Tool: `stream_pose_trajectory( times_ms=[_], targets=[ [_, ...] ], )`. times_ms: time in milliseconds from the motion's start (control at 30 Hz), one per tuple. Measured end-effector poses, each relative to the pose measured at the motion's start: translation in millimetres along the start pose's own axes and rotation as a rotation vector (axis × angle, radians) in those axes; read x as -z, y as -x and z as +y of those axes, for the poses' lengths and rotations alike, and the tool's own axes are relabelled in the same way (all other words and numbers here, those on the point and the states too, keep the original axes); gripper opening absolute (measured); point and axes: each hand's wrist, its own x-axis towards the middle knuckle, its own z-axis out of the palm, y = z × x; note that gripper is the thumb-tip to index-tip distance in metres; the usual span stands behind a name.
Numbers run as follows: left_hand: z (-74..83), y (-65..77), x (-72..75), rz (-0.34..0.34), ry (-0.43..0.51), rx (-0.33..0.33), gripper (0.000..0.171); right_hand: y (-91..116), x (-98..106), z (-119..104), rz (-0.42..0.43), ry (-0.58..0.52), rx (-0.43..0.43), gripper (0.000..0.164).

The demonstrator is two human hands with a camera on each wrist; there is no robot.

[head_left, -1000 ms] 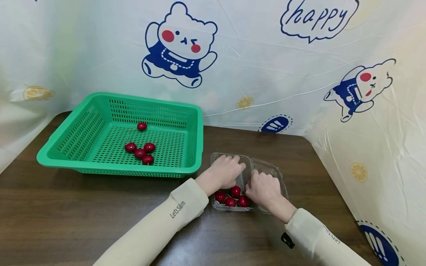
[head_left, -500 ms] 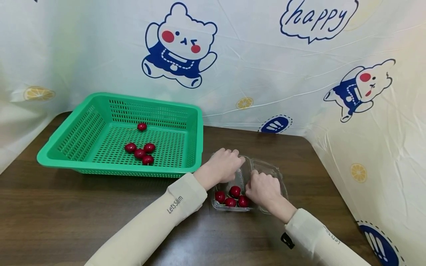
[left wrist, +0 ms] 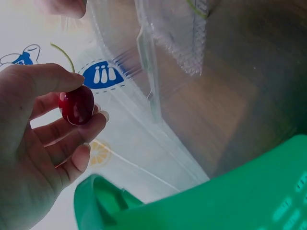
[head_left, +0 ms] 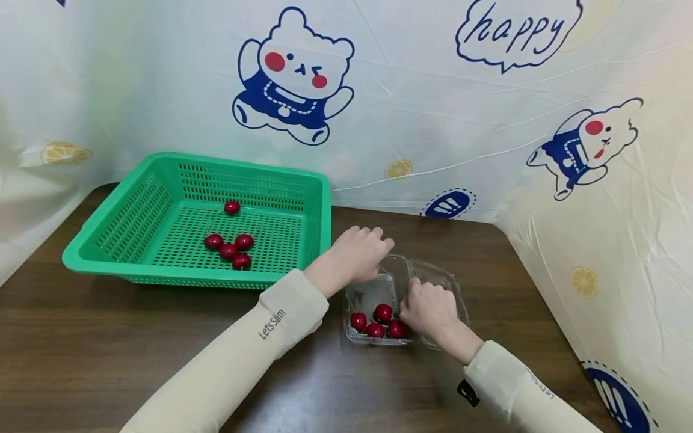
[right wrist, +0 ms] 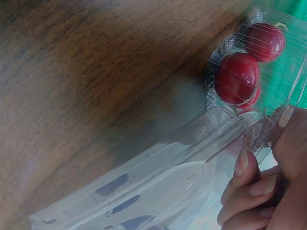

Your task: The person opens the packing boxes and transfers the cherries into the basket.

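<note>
In the left wrist view, my left hand (left wrist: 43, 120) pinches a dark red cherry (left wrist: 76, 105) with a green stem between thumb and fingers. The head view has that hand (head_left: 354, 252) above the left back corner of a clear plastic clamshell box (head_left: 373, 291), its cherry hidden there. Several cherries (head_left: 382, 313) lie at the box's near end. My right hand (head_left: 430, 310) grips the box where tray and opened lid (head_left: 435, 273) meet. Seen from the right wrist, thumb and fingers (right wrist: 244, 165) close on the clear plastic edge.
A green perforated basket (head_left: 189, 272) stands at the left back of the brown wooden table (head_left: 108, 355), with several cherries (head_left: 228, 251) inside. Its right rim is close to my left forearm. A printed white cloth (head_left: 411, 108) hangs behind and at the sides.
My left hand has risen from the box and moved up and left, toward the basket's right side. My right hand and the box have stayed where they were.
</note>
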Motion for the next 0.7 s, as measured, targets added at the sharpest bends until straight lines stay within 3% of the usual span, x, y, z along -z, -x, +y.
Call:
stream_pose_trajectory(
  times_ms=[367,700],
  targets=[
    [-3.9,6.5,11.3,0.027,-0.004,-0.001,0.035,0.0,-1.4,0.9,0.011,-0.002,0.001,0.022],
    [-25.8,15.4,24.6,0.029,-0.001,0.046,0.035,0.8,-1.6,0.8,0.03,-0.008,0.002,0.022]
  ],
)
